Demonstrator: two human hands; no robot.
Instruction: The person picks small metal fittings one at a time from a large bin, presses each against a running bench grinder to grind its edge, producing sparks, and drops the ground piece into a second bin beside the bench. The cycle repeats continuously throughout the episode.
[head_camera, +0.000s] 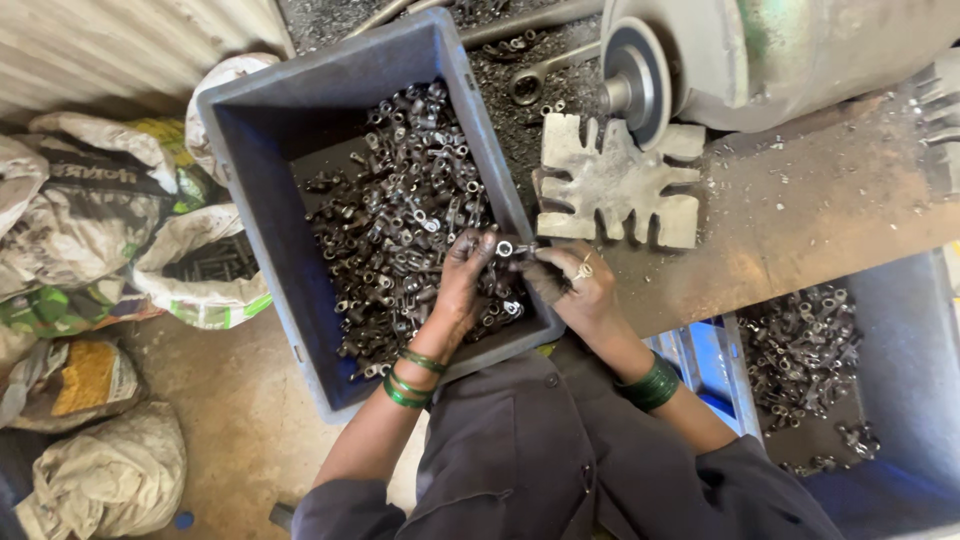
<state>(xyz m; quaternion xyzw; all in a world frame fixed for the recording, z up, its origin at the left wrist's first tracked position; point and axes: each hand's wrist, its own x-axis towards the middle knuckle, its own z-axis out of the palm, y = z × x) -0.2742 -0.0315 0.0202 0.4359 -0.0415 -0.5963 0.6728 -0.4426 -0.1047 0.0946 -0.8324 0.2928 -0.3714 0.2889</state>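
Left hand (462, 275): fingers pinched on a small ring-ended metal fitting (505, 248), held just above the near right corner of the grey crate (262, 230).
Right hand (580, 285): fingers closed on the same fitting's other end, meeting the left hand over the crate rim.
Crate contents: heap of similar dark metal fittings (410, 210), oily-looking.
Slip risk: greasy fingers may let the fitting drop back into the heap or off the rim.
Mix-up risk: a second crate (905, 400) of fittings sits near right.
Hazard: the grinding wheel (640, 80) and slotted metal plate (618, 185) on the bench (800, 210) lie close to the right hand.
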